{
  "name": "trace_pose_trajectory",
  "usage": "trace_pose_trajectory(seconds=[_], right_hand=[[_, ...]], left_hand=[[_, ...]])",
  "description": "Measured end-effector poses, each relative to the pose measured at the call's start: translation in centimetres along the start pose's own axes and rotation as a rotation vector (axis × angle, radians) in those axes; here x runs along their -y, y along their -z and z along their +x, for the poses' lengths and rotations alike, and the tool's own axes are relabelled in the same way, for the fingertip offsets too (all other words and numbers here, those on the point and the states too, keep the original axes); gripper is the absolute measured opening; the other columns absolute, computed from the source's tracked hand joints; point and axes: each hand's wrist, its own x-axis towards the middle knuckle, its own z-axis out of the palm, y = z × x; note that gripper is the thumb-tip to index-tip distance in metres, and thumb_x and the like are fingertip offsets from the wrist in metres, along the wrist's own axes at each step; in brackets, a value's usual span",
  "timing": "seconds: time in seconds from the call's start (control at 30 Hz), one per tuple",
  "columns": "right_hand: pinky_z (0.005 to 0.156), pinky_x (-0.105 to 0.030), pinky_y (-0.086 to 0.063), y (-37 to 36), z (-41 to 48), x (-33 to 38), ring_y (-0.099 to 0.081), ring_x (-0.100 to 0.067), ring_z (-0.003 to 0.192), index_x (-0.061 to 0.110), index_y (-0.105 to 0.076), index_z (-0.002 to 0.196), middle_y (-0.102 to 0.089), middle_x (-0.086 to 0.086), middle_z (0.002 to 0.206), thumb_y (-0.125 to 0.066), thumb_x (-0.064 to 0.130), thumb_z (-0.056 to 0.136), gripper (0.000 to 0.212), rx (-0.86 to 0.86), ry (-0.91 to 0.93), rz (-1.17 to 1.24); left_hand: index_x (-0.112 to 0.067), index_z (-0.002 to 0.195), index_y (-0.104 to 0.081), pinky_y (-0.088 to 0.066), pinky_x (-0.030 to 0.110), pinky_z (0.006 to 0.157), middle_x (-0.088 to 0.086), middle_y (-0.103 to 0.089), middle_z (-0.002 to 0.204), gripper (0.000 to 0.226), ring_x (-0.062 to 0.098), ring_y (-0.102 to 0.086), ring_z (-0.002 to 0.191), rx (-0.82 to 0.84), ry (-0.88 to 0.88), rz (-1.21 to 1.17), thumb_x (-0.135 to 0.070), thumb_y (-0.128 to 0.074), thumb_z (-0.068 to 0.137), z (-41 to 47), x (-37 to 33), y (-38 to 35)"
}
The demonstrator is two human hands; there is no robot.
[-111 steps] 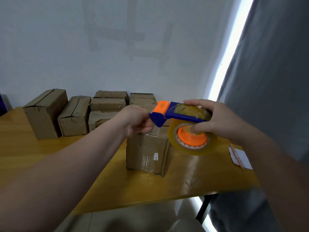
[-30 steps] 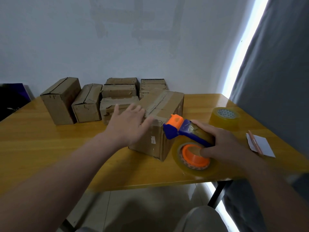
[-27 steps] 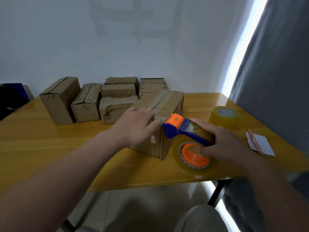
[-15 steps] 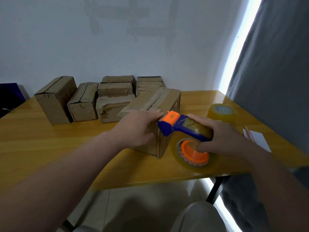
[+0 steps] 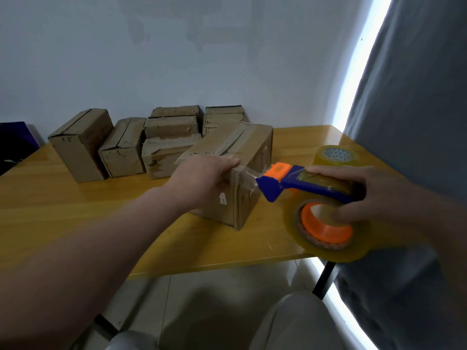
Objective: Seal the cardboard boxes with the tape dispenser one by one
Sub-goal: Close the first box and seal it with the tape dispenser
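Box (image 5: 242, 152) mid-frame on table (image 5: 63, 203), angled. Left hand (image 5: 202, 181), earlier flat on top, now curled over near top edge, pinning tape end. Dispenser (image 5: 303, 183) pulled slightly right of box since half a second ago, clear strip stretched between; gripped closed by right hand (image 5: 374, 193) at right. Five boxes (image 5: 121, 147) behind at upper left; spare roll (image 5: 336, 155) at right; curtain (image 5: 417, 122) beyond.
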Motion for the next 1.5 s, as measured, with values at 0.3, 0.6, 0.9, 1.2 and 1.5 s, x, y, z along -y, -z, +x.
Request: trace_pose_trajectory(seconds=[0.3, 0.6, 0.9, 1.2, 1.5], right_hand=[[0.065, -0.017, -0.043, -1.9, 3.9, 2.6, -0.056, -0.008, 0.084, 0.045, -0.040, 0.138, -0.053, 0.016, 0.098, -0.074, 0.022, 0.076, 0.074, 0.126, -0.057, -0.083], [0.063, -0.021, -0.048, -0.9, 4.8, 2.9, -0.063, -0.010, 0.083, 0.045, -0.054, 0.121, -0.066, 0.008, 0.094, -0.071, 0.018, 0.070, 0.060, 0.226, -0.142, 0.139], [0.054, -0.025, -0.050, -0.6, 5.2, 1.9, -0.064, -0.014, 0.061, 0.013, -0.065, 0.099, -0.068, -0.003, 0.075, -0.073, 0.019, 0.050, 0.050, 0.303, -0.267, 0.277], [0.057, -0.027, -0.046, 0.5, 5.2, 2.7, -0.058, -0.016, 0.061, 0.018, -0.059, 0.077, -0.062, 0.000, 0.066, -0.066, 0.015, 0.072, 0.009, 0.264, -0.311, 0.162], [0.054, -0.025, -0.047, 0.6, 5.0, 4.0, -0.060, -0.017, 0.061, 0.017, -0.061, 0.073, -0.064, 0.000, 0.064, -0.066, 0.018, 0.071, 0.006, 0.265, -0.362, 0.125]], left_hand=[[-0.032, 0.146, -0.032, -0.031, 0.029, 0.109, -0.011, -0.035, 0.150, 0.062, 0.010, -0.035, 0.137, -0.034, -0.039, -0.059, -0.018, -0.059, 0.092, -0.3, -0.2, 0.2], [-0.033, 0.146, -0.030, -0.031, 0.031, 0.110, -0.011, -0.033, 0.151, 0.062, 0.010, -0.032, 0.138, -0.039, -0.044, -0.050, -0.017, -0.058, 0.092, -0.2, 0.1, -0.2], [-0.034, 0.146, -0.029, -0.031, 0.032, 0.110, -0.011, -0.033, 0.151, 0.062, 0.011, -0.033, 0.138, -0.033, -0.041, -0.056, -0.018, -0.057, 0.093, -0.2, -0.1, 0.1], [-0.034, 0.146, -0.029, -0.033, 0.029, 0.108, -0.011, -0.034, 0.151, 0.064, 0.011, -0.036, 0.136, -0.034, -0.039, -0.046, -0.016, -0.058, 0.093, -0.2, -0.1, 0.2], [-0.036, 0.147, -0.027, -0.031, 0.029, 0.108, -0.012, -0.032, 0.152, 0.064, 0.011, -0.035, 0.137, -0.034, -0.032, -0.042, -0.016, -0.056, 0.094, -0.1, 0.0, 0.1]])
